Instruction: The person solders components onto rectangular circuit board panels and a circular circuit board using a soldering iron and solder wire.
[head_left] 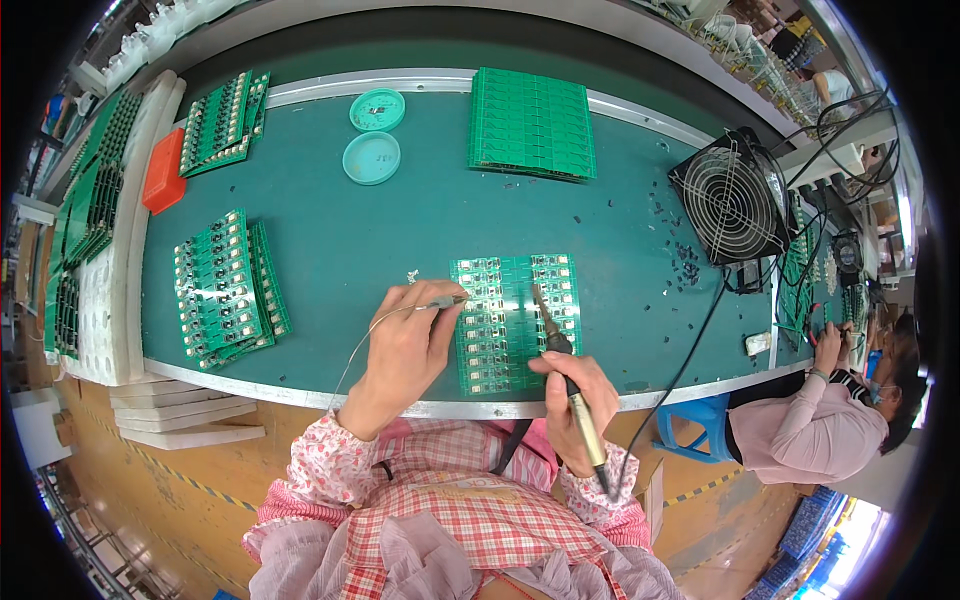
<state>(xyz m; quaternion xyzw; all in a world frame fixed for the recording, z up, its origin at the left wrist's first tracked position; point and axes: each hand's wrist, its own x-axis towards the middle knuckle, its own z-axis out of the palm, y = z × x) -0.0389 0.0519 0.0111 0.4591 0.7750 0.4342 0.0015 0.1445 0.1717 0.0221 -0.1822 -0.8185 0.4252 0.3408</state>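
A green circuit board panel point(515, 340) with rows of small white and dark parts lies flat near the table's front edge. At its upper left, my left hand point(408, 340) pinches a slim grey pen-like holder point(440, 302). A thin wire point(358, 352) trails from the holder past my wrist; its tip is close to the panel's left column. My right hand point(582, 400) is closed around a soldering iron point(556, 341), its tip over the panel's upper right part. Whether the iron touches a joint is too small to tell.
Board stacks stand at the left point(225, 290), back left point(222, 118) and back point(532, 125). Two round turquoise dishes point(372, 158) and a red box point(164, 172) sit behind. A black fan point(730, 200) stands right, near dark scraps point(684, 262) and the iron's cable point(690, 370). A co-worker point(820, 420) sits far right.
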